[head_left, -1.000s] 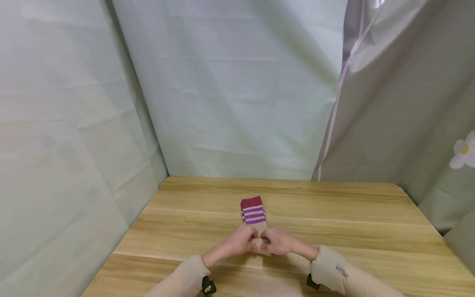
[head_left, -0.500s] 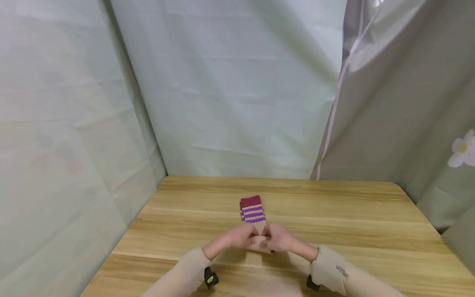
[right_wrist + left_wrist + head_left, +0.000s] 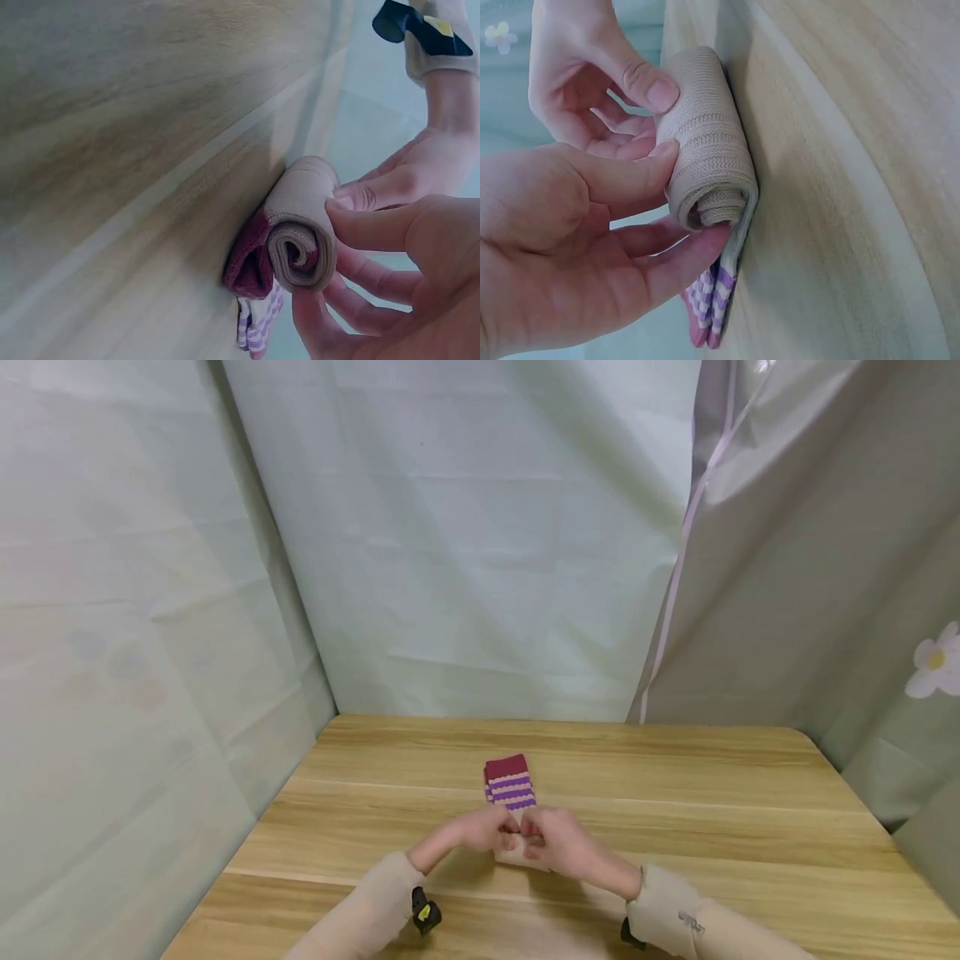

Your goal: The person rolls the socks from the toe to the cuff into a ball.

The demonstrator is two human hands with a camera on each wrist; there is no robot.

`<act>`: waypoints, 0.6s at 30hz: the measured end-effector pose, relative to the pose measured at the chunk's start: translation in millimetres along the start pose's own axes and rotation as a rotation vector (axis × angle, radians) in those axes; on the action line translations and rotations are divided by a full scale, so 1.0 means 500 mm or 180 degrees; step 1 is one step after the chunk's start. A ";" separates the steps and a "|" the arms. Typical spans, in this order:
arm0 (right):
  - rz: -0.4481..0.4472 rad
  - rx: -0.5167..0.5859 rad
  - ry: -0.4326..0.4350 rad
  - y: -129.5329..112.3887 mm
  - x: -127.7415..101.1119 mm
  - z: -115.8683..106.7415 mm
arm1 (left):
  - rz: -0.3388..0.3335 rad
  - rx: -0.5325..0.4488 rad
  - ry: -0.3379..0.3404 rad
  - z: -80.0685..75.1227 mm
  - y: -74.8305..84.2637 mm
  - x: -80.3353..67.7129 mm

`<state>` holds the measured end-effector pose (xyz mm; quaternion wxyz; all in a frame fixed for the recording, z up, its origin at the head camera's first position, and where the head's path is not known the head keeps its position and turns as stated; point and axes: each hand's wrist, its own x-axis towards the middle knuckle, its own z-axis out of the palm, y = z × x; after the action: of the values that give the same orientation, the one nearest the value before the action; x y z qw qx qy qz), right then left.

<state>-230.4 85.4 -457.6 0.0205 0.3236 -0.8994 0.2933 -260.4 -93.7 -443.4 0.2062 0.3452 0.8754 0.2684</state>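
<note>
A pair of beige socks (image 3: 512, 782) with purple stripes and maroon cuffs lies on the table, the cuffs pointing away from me. Their near end is wound into a thick beige roll (image 3: 705, 135), whose spiral end shows in both wrist views. My left hand (image 3: 486, 828) grips one side of this roll, thumb on top and fingers at its edge. On the other side my right hand (image 3: 564, 843) pinches it between thumb and fingers. A maroon patch (image 3: 251, 255) of sock bulges out beside the roll in the right wrist view.
The wood-grain table (image 3: 712, 810) extends around the socks on all sides. Pale curtains (image 3: 480, 543) hang behind it and along its left and right edges. A dark wrist device (image 3: 426, 912) sits at the left cuff.
The roll has shifted slightly away from me, and the hands have moved a little with it. My right hand now arches higher over the roll. The striped cuffs lie almost where they were.
</note>
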 end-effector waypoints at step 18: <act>-0.0392 -0.1338 -0.0536 0.000 0.004 0.012 | -0.0536 -0.0500 0.0649 0.008 -0.007 0.004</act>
<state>-231.2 81.1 -462.2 0.0302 0.3898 -0.9178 0.0698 -261.4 -92.9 -448.9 0.1644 0.2243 0.8940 0.3514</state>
